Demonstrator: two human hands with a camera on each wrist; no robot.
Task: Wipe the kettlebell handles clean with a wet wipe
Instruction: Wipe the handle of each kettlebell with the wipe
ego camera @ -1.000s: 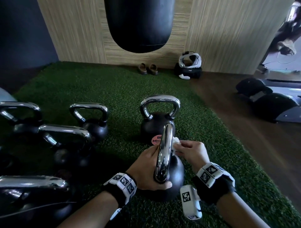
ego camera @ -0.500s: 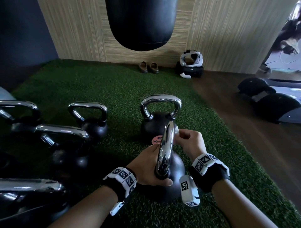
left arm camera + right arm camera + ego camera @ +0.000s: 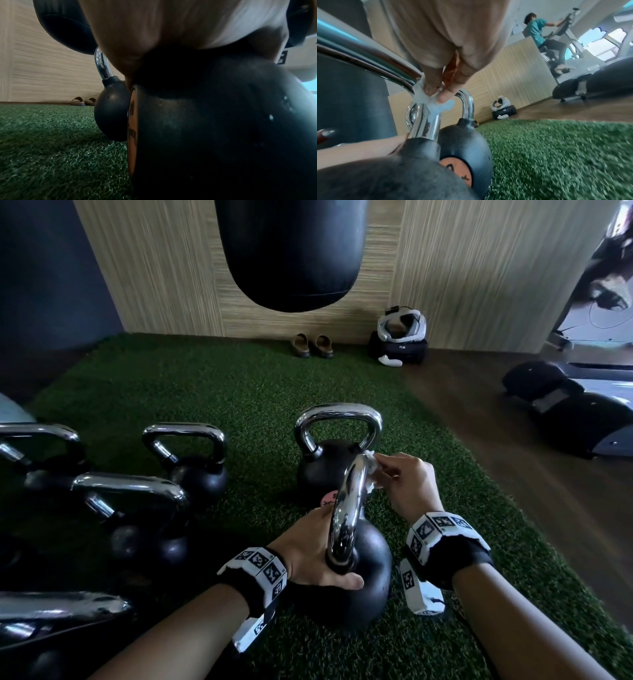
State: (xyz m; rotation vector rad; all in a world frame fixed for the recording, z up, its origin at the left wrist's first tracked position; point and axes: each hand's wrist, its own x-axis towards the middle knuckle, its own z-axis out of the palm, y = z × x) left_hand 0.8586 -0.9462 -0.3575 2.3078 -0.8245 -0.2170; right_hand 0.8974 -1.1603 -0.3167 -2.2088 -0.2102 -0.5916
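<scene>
Chrome handle (image 3: 346,508) of the near kettlebell (image 3: 359,583) is pinched at its far top bend by the right hand (image 3: 409,484) through a crumpled wet wipe (image 3: 371,470), thumb and fingertips (image 3: 443,96) pressed together on the wipe. Kettlebell stands on green turf (image 3: 222,392), steadied by the left hand (image 3: 308,553), which is wrapped against the body at the handle's near base, thumb laid across the front. A second kettlebell (image 3: 325,467) sits just behind, touching or nearly so. More kettlebells (image 3: 191,460) are grouped at left. A punching bag (image 3: 291,251) hangs beyond.
</scene>
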